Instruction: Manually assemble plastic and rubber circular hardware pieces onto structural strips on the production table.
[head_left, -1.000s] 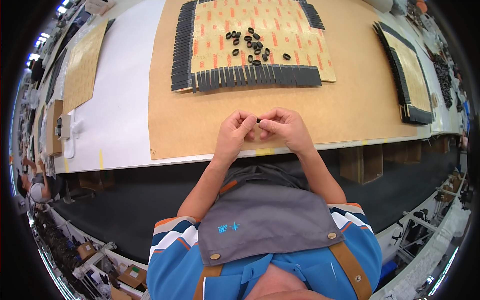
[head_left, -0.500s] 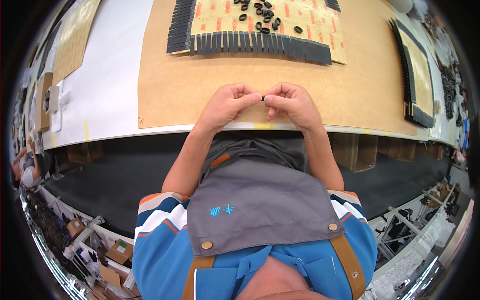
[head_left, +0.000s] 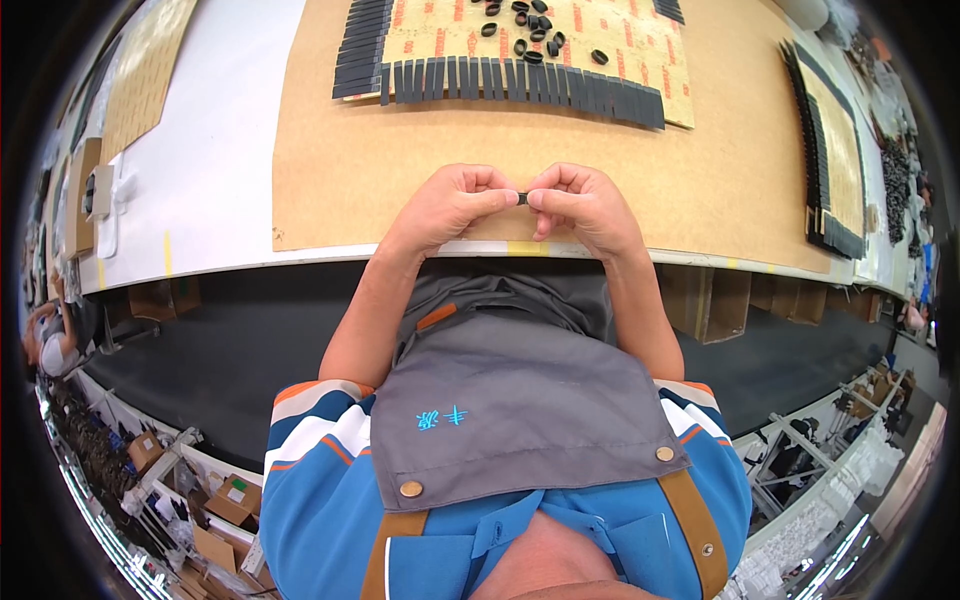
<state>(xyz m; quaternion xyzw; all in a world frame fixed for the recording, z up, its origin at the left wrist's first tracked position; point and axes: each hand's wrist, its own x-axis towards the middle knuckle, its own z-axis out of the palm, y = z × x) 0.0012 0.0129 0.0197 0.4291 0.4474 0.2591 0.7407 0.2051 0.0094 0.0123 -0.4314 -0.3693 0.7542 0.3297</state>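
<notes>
A small black piece (head_left: pixel 522 198) sits between the two hands, above the near part of a brown sheet (head_left: pixel 330 190) that covers much of the white surface (head_left: pixel 215 160). Only a short, dark length of the piece shows; the rest is hidden, so whether it is a ring or a plain strip cannot be told. The left hand (head_left: pixel 452 210) pinches one end between thumb and forefinger, and the right hand (head_left: pixel 590 212) pinches the other end the same way. The fingers (head_left: pixel 493 201) of both hands are closed down on it, the tips near each other with the piece bridging the gap.

Beyond the hands lies a yellowish board (head_left: pixel 445 43) with red print. Dark grey strips (head_left: pixel 520 82) line its left and near edges, flat and narrow, side by side, with thin gaps between many along the near edge. On the board lie black rings (head_left: pixel 599 57), small and oval to the eye, loosely scattered, their hollow middles visible in several. At the right, a stack (head_left: pixel 835 140) of boards edged with dark strips rests on the surface; at the left lies a tan board (head_left: pixel 150 75).
</notes>
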